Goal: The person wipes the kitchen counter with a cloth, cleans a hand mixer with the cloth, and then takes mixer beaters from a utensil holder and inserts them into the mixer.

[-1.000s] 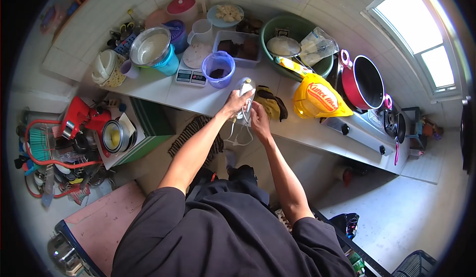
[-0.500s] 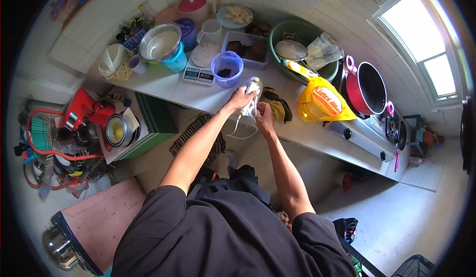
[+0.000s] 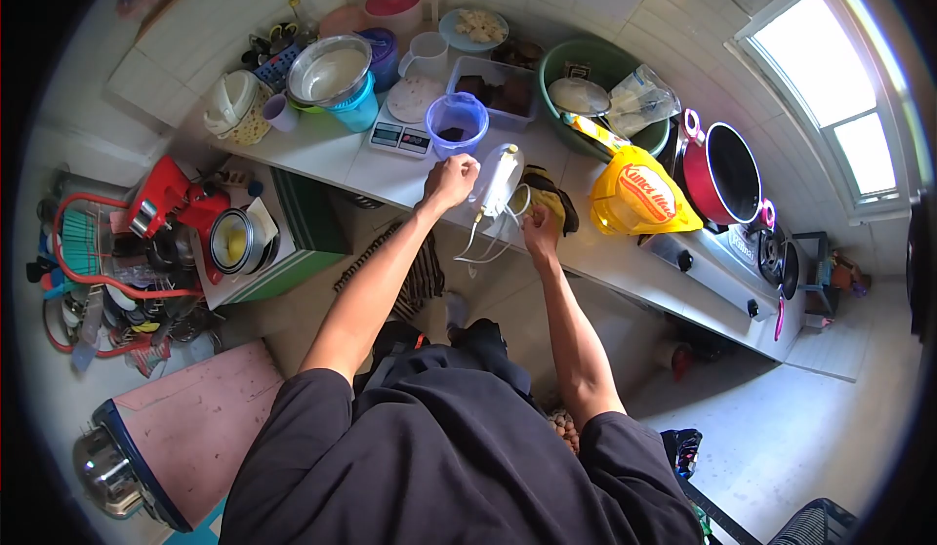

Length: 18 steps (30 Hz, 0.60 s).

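Observation:
A white hand-held appliance (image 3: 502, 176) with a loose white cord (image 3: 485, 247) is at the counter's front edge. My left hand (image 3: 453, 180) is just left of the appliance, apart from it, its fingers curled in; whether they hold anything is hidden. On the other side, my right hand (image 3: 541, 228) pinches the cord beside a black-and-yellow cloth item (image 3: 551, 201). Behind my left hand are a purple translucent tub (image 3: 459, 123) with dark contents and a digital scale (image 3: 400, 139).
A green basin (image 3: 561, 62) holds a lid and plastic bags. Right of it are a yellow bag (image 3: 639, 192), a pink pot (image 3: 730, 174) and a stove (image 3: 717, 269). A metal bowl (image 3: 330, 69) sits on a blue container at the left.
My left hand has let go of the appliance and moved left, its fingers curled. My right hand has shifted right and slightly down with the cord. The camera view has shifted a little.

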Motion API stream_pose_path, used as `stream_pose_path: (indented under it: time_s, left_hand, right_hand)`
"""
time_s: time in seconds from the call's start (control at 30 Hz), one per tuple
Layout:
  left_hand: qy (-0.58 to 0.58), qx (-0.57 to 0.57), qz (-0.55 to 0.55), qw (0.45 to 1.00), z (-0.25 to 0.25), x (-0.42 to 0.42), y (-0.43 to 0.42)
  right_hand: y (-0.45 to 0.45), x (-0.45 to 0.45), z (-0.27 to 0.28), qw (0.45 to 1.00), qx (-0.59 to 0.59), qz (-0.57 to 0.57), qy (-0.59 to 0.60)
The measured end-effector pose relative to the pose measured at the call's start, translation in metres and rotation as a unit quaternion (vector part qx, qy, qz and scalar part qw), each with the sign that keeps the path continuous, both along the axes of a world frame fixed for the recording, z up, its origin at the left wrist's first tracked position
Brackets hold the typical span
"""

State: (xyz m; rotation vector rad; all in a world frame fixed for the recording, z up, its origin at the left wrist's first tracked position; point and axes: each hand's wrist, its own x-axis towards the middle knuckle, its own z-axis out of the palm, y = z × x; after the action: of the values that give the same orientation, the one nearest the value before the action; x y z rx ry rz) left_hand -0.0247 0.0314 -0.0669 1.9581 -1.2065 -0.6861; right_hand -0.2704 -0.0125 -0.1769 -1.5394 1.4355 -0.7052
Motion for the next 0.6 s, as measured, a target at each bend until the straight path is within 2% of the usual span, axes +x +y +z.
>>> stream_pose_path:
  time_s: [0.1,0.2,0.3,0.4,0.5,0.6]
  left_hand:
    - [0.046,0.026,0.03,0.998,0.006,0.008,0.013]
    - [0.089,0.025,0.036,0.995,0.007,0.019,0.029]
    - [0.11,0.01,0.057,0.992,0.003,0.024,0.045]
    - [0.117,0.004,0.065,0.991,0.0,0.031,0.059]
    - [0.148,-0.009,0.069,0.987,0.002,0.037,0.073]
    - [0.168,-0.023,0.075,0.983,0.006,0.043,0.088]
  right_hand:
    - [0.003,-0.004,0.016,0.999,-0.022,0.005,0.039]
    - [0.005,-0.006,0.022,0.999,-0.039,0.012,0.009]
    - [0.0,-0.006,0.018,0.984,-0.152,0.003,0.089]
    - [0.008,0.0,0.056,0.982,-0.171,-0.019,0.08]
    - [0.007,0.004,0.062,0.973,-0.178,-0.014,0.145]
    - [0.006,0.01,0.065,0.977,-0.171,-0.043,0.118]
